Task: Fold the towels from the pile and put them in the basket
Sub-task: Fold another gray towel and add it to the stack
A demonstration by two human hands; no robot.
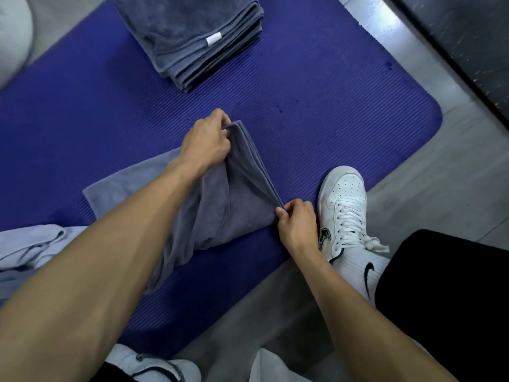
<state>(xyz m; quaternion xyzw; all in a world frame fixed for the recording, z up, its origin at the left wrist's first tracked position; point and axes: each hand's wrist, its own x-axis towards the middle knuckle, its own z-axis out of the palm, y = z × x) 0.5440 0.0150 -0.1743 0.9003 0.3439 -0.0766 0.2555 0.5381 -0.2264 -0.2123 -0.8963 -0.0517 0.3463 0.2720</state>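
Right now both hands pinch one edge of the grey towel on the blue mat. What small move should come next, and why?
Probably carry the held edge across and lay it down over the flat part. The left hand and right hand pinch the two ends of that raised edge, while the rest of the grey towel lies loose on the blue mat, so this fold looks unfinished.

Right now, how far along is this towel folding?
A stack of folded grey towels sits on the blue mat. The left hand and right hand pinch corners of a grey towel mid-fold. No basket is visible, so putting away remains.
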